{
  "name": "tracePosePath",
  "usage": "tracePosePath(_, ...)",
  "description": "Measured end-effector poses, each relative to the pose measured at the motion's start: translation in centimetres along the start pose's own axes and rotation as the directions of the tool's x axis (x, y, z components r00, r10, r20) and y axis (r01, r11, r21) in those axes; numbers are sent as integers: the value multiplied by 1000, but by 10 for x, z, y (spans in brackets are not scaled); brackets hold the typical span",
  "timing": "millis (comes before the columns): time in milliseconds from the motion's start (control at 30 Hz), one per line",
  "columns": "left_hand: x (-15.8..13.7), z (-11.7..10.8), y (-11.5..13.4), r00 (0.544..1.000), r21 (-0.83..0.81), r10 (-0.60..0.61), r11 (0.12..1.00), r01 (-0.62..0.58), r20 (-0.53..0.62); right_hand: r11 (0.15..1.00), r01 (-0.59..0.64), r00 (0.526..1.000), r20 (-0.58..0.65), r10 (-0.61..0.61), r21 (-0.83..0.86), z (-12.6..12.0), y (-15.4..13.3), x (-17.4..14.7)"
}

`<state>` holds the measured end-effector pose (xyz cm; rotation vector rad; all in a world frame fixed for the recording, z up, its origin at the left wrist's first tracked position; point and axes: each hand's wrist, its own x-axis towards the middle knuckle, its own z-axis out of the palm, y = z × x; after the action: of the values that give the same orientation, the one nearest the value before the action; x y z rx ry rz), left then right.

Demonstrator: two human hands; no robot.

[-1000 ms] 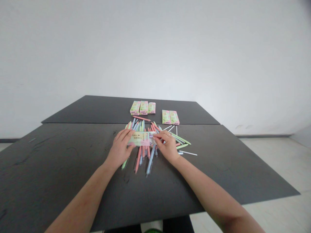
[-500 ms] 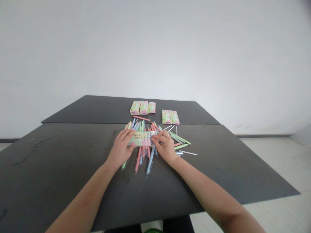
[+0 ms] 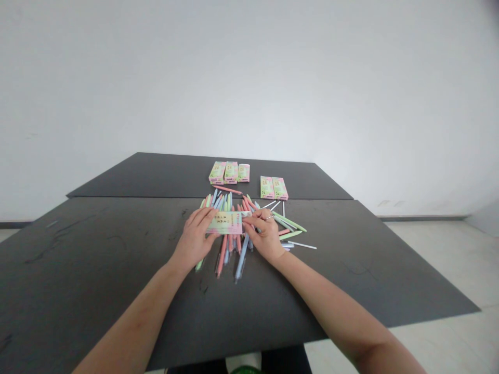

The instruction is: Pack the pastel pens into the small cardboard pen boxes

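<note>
A small pastel pink, green and yellow box (image 3: 225,223) lies sideways between my hands, above a heap of pens. My left hand (image 3: 196,232) is closed round its left end, thumb near the lower edge and fingers over the top. At the right end, where a white flap shows, my right hand (image 3: 265,234) pinches with thumb and fingers; a ring is on one finger. Under and around the box spread red, blue and green pens, among them a red pen (image 3: 222,257) and a blue pen (image 3: 241,259) pointing toward me. The box hides the middle of the heap.
Several similar boxes (image 3: 231,171) stand at the back of the black table (image 3: 117,291), and two more boxes (image 3: 273,188) lie to their right. Green pens (image 3: 290,222) and thin white sticks (image 3: 302,245) lie beyond my right hand. A white wall (image 3: 249,78) rises behind.
The right end of the box has closed slightly, with less of the white flap showing. Otherwise both hands and the pens stay almost where they were.
</note>
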<state>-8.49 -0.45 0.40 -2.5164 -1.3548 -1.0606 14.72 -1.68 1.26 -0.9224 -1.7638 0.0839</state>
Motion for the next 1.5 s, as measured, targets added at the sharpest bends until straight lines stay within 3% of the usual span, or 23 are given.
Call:
tracePosePath(267, 1, -3, 1, 1000, 4, -15, 1000, 15, -3, 997, -12, 999, 39, 9, 78, -6, -1, 1)
tracePosePath(400, 0, -3, -3, 999, 6, -34, 999, 34, -22, 987, -35, 993, 118, 16, 159, -14, 4, 2)
tracePosePath(900, 0, 0, -3, 1000, 5, -21, 1000, 21, -23, 996, 25, 990, 138, -37, 86, -7, 14, -1)
tracePosePath(1367, 1, -4, 1, 999, -9, -38, 999, 37, -30, 994, 49, 982, 179, -66, 99, -7, 3, -2)
tracePosePath(1500, 1, -4, 0, 998, -4, -54, 999, 54, -31, 977, -66, 984, 177, 30, 203, -10, -2, -4)
